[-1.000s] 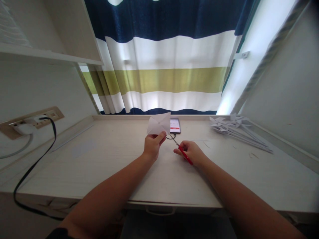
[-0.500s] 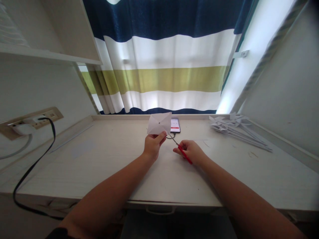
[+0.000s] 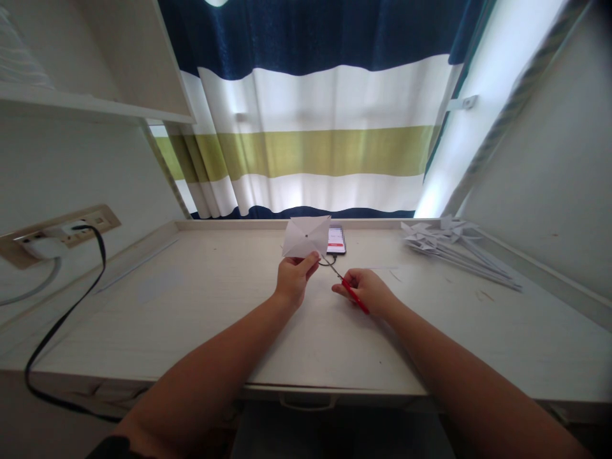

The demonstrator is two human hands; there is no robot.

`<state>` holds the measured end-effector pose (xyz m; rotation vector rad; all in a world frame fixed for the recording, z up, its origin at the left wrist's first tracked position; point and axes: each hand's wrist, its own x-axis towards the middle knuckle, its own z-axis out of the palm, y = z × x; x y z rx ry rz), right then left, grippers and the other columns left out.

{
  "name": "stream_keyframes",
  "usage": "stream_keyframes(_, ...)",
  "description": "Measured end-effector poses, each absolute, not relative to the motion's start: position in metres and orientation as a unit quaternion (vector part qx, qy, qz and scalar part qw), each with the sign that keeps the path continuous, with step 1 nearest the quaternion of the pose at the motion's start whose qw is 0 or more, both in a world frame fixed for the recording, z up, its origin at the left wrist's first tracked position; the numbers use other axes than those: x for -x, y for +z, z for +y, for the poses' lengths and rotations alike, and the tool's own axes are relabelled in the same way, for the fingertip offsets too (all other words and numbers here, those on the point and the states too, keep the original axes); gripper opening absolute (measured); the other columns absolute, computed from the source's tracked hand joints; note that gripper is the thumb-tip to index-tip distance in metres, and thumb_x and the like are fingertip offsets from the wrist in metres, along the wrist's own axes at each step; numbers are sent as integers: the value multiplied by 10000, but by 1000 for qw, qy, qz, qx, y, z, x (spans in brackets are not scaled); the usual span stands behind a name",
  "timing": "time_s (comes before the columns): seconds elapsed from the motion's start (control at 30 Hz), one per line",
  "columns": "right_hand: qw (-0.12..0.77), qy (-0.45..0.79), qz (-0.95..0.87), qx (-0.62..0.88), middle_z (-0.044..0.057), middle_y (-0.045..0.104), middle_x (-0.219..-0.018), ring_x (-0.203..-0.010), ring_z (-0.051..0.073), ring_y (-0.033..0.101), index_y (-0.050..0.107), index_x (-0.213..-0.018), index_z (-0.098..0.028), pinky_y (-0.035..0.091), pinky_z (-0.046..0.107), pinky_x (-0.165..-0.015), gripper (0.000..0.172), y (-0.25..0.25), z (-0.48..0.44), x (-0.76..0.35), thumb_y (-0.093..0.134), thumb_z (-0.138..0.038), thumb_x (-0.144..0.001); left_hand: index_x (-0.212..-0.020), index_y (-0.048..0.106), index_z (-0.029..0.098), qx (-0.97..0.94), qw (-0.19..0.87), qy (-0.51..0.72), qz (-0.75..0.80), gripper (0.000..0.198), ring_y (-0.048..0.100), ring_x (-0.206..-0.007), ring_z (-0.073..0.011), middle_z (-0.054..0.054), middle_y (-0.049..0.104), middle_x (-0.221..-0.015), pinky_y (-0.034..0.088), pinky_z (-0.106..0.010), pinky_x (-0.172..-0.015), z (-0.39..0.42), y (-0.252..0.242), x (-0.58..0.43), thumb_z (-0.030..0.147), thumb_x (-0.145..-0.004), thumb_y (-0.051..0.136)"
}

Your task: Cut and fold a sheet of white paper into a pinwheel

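My left hand (image 3: 294,278) pinches the lower edge of a square white sheet of paper (image 3: 301,228), holding it up above the desk. A small dark spot marks the paper's middle, and faint lines run from the corners toward it. In my right hand (image 3: 366,290) is a pair of scissors with red handles (image 3: 354,296). The metal blades point up and left, their tips by the paper's lower right corner. Whether the blades touch the paper I cannot tell. Behind the paper lies a phone (image 3: 336,240) with a lit screen and a cable, partly covered.
White paper pinwheels on thin sticks (image 3: 442,239) are piled at the back right of the white desk (image 3: 215,306). A thin white stick (image 3: 138,264) lies at left. A black cable (image 3: 62,319) hangs from the wall socket (image 3: 62,233). A striped curtain (image 3: 306,153) closes off the back.
Almost nothing differs. The paper has shifted very slightly to the right; both hands and the scissors stay practically in place.
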<state>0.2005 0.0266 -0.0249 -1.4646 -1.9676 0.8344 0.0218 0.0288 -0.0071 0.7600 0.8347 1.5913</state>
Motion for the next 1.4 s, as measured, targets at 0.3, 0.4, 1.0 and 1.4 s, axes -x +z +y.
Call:
stream_keyframes(0.3,272,299,-732,548,15,607,-572,-503,142,508,579,-678,-193,344,258,-472,462,-26,26,-200,663,-648,-670,-776,709,108,-323,561,676,352,264,633,-711,-97,-26,688,-748,527,-229,-753,29,-6,-22,221,-579,843)
stream_keyframes(0.4,274,298,-733,547,10,598,-560,-497,139,502,572,-670,-193,340,258,-472,466,-26,26,-200,659,-651,-672,-774,705,106,-320,561,677,354,281,631,-706,-97,-28,688,-751,527,-231,-749,30,-7,-22,225,-565,850)
stream_keyframes(1.0,276,318,-724,546,3,589,-544,-486,136,504,551,-657,-190,365,255,-469,452,-24,23,-199,678,-624,-666,-838,698,123,-330,549,674,369,340,634,-778,-126,-44,697,-856,519,-264,-758,31,-9,-19,223,-553,854)
stream_keyframes(1.4,279,323,-725,541,-6,572,-530,-473,124,488,536,-646,-191,352,248,-464,446,-24,21,-197,676,-614,-672,-846,712,123,-363,536,663,376,337,643,-782,-145,-60,709,-873,519,-277,-759,30,-11,-20,249,-563,844)
